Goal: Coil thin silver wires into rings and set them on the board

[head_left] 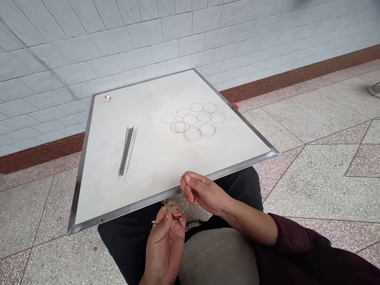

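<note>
A seated person's two bare hands hold a thin, pale metal wire bent into a rounded loop (165, 194), just in front of the near edge of a square white table with a grey metal rim (151, 166). The left hand (166, 233), palm turned up, has its thumb and fingertips pinched on the loop's lower part. The right hand (200, 190) has its thumb and forefinger together at the loop's upper right side (whether the wire's ends meet is hidden by the fingers).

On the table's right half lies a cluster of thin, dark wire circles (190, 125), several overlapping. To the left, well apart from them, is a narrow bundle of straight, dark, thin wires (127, 152), a few splayed out from it. Near the far left corner sits a small red and white object (107, 98), too small to identify. Behind the table rises a white tiled wall (145, 31).
</note>
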Demonstrator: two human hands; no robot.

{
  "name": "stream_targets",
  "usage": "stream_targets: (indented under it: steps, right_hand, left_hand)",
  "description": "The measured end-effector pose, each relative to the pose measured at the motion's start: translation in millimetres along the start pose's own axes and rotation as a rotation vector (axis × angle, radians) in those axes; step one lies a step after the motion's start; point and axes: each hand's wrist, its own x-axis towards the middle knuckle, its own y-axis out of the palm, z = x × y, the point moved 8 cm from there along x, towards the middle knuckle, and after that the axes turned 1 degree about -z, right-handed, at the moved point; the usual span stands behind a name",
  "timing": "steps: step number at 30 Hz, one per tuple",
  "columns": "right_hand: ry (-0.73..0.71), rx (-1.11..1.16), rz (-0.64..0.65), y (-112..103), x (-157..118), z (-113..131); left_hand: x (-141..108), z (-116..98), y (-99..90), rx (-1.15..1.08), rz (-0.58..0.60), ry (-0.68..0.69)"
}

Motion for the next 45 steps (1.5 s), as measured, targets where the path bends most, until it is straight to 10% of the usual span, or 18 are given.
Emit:
stream_targets:
  steps: [8, 30, 45]
  right_hand:
    - [0.019, 0.040, 0.305, 30, -8, -13]
    - [-0.182, -0.073, 0.114, 28, -5, -17]
    - [-0.067, 0.156, 0.068, 16, -4, -39]
  left_hand:
    - [2, -12, 7.8, -0.030, -0.024, 0.105]
    - [3, -15, 1.5, -0.052, -0.125, 0.104]
    - [5, -19, -7.2, -0.139, -0.213, 0.112]
